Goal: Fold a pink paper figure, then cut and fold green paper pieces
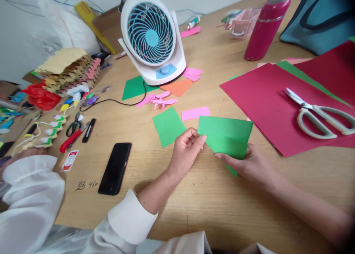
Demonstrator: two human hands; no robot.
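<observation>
A sheet of green paper (226,133) is held up off the table between my two hands, with its lower part bent or folded under. My left hand (187,146) pinches the paper's left edge between thumb and curled fingers. Round the lower right of the sheet, my right hand (249,165) is closed, thumb in front and fingers hidden behind it. Behind my left hand lies a square of green paper (168,126), with a pink paper strip (195,113) beside it. Pink folded paper pieces (162,100) rest farther back.
A white fan (151,37) stands at the back over coloured papers. On the right, scissors (318,115) lie on red paper (257,106), near a magenta bottle (266,30). A phone (115,169) and red-handled cutter (72,137) lie left, near another person's sleeve (33,181).
</observation>
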